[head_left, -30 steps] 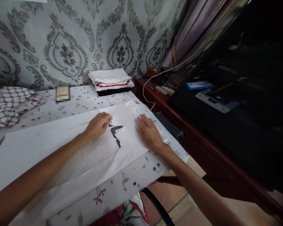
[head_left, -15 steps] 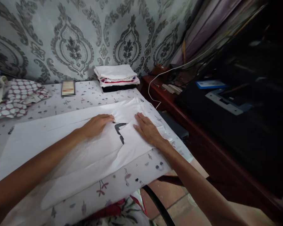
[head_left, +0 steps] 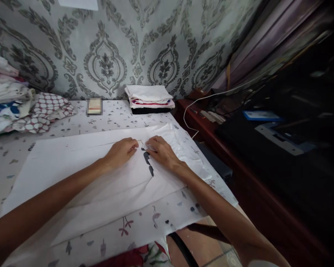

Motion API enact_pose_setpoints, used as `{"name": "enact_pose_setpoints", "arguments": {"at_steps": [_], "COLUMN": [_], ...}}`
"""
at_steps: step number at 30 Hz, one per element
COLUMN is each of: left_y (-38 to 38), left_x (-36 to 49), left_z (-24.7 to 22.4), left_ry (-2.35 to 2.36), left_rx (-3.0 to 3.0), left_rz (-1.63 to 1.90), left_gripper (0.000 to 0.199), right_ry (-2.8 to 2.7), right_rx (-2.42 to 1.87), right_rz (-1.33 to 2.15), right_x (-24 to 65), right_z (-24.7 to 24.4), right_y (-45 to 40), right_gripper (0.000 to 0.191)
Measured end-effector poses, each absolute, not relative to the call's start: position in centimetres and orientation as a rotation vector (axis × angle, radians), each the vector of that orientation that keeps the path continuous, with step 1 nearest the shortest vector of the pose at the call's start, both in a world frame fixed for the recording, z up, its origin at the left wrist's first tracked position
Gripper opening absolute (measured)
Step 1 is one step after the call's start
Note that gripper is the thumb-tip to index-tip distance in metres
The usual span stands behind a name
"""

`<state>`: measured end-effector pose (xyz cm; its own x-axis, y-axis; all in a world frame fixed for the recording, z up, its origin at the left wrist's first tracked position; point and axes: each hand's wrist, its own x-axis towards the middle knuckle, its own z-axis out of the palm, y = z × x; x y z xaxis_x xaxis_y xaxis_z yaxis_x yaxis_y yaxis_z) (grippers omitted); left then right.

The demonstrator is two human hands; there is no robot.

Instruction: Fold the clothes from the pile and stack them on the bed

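Note:
A white cloth garment (head_left: 72, 178) with a dark printed mark lies spread on the patterned sheet (head_left: 111, 120). My left hand (head_left: 123, 151) rests on its middle, fingers curled and pinching the white fabric just left of the dark mark. Close by on the right, my right hand (head_left: 161, 151) also has its fingers bent together on the fabric, over the upper part of the mark. A small gap separates the two hands. Wrinkles run through the cloth beneath and to the right of my right hand.
Folded clothes (head_left: 150, 97) are stacked by the patterned wall. A heap of clothes (head_left: 9, 96) lies at the left, and a small pixelated item (head_left: 94, 106) between. Along the right stands a dark red wooden desk (head_left: 203, 124) with a white cable (head_left: 185, 113).
My right hand has moved left, close to my left hand, and its spread fingers have bent in. My left hand's fingers have curled. The view has shifted slightly.

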<state>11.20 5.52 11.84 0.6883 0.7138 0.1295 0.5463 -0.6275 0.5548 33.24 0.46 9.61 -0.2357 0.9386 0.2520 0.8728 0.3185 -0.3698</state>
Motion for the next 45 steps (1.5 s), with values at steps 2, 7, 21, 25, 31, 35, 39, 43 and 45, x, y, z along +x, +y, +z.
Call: {"name": "enact_pose_setpoints", "arguments": {"at_steps": [2,7,21,25,31,35,39,43,45], "left_y": [5.7,5.7,5.2,5.0,4.8,5.9,7.8,8.7,8.6], "left_x": [12.9,14.7,16.6,16.0,15.3,14.9,15.4,16.0,15.8], "left_z": [11.5,11.0,11.0,11.1,11.8,11.9,10.9,9.6,9.1], "left_ry": [0.963,1.098,1.344,1.324,1.302,1.234,1.004,0.965,0.948], "left_rx": [2.499,2.521,2.611,2.608,2.599,2.447,2.404,2.456,2.507], "left_rz": [0.452,0.39,0.375,0.375,0.272,0.396,0.564,0.529,0.516], "left_gripper": [0.016,0.008,0.018,0.016,0.011,0.012,0.015,0.018,0.02], "right_ry": [-2.184,-2.059,-1.702,-1.875,-2.062,-2.136,-2.169,-2.123,-2.041], "right_rx": [-1.625,-1.57,-1.473,-1.472,-1.479,-1.43,-1.426,-1.426,-1.394], "right_rz": [0.201,0.211,0.542,0.455,0.309,0.211,0.169,0.251,0.361], "right_x": [32.7,32.8,33.2,33.3,33.4,33.4,33.5,33.6,33.8], "right_z": [9.5,8.9,8.7,8.8,8.3,8.1,7.9,7.9,7.9], "right_y": [1.1,1.3,1.8,1.6,1.2,1.0,1.0,1.0,1.0], "right_gripper": [0.02,0.01,0.015,0.021,0.025,0.027,0.027,0.023,0.019]}}
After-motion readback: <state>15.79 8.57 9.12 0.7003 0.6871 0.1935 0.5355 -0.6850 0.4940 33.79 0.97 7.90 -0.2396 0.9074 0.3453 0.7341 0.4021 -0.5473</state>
